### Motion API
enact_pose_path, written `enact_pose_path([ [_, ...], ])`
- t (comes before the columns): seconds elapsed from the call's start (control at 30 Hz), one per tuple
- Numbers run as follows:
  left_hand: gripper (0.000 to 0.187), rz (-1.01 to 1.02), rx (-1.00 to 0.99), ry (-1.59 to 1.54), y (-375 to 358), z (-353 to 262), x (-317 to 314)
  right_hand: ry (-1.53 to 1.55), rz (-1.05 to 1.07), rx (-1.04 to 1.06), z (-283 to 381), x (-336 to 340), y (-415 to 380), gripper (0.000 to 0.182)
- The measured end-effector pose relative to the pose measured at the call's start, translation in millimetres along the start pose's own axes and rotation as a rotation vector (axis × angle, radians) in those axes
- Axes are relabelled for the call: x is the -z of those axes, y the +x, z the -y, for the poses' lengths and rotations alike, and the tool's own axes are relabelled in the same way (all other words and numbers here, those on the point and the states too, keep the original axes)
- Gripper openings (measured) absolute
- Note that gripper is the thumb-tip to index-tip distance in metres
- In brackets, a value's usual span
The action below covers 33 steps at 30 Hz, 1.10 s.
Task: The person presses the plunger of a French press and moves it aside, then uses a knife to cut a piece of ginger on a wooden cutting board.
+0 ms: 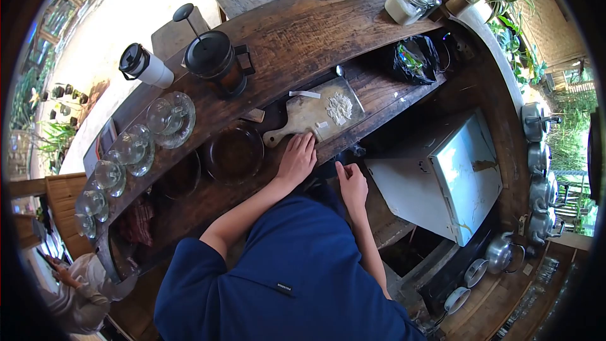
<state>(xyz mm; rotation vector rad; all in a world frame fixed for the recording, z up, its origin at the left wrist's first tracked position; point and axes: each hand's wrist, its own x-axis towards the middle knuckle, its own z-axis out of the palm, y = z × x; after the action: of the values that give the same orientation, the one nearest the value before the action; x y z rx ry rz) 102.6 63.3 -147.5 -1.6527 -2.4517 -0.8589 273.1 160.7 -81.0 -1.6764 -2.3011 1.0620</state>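
Observation:
My left hand (298,156) lies with its fingers stretched out at the near edge of a wooden cutting board (302,113), close to its handle. A heap of pale flakes (339,107) rests on the board, along with a small white piece (322,124) and a white strip (305,94). Below the counter edge, in front of my body, my right hand (352,184) is closed with its fingers curled in. Whatever it may hold is too small to make out. A spoon (341,72) lies by the board's far edge.
Left of the board sit a dark round plate (235,153), a French press (218,66), a white tumbler (151,69) and several glass cups on saucers (170,120). A black plastic bag (415,60) and a glass jar (407,5) stand right. A white cabinet (442,177) is beside me; another person (85,290) sits lower left.

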Motion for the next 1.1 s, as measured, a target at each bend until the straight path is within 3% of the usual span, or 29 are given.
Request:
enact_pose_path([
  [0.43, 0.043, 0.085, 0.010, 0.068, 1, 0, -2, -0.009, 0.000, 0.029, -4, -1, -9, 0.051],
  [1.1, 0.039, 0.025, 0.007, -0.019, -2, 15, 1, 0.005, 0.031, 0.020, -10, -4, 0, 0.052],
])
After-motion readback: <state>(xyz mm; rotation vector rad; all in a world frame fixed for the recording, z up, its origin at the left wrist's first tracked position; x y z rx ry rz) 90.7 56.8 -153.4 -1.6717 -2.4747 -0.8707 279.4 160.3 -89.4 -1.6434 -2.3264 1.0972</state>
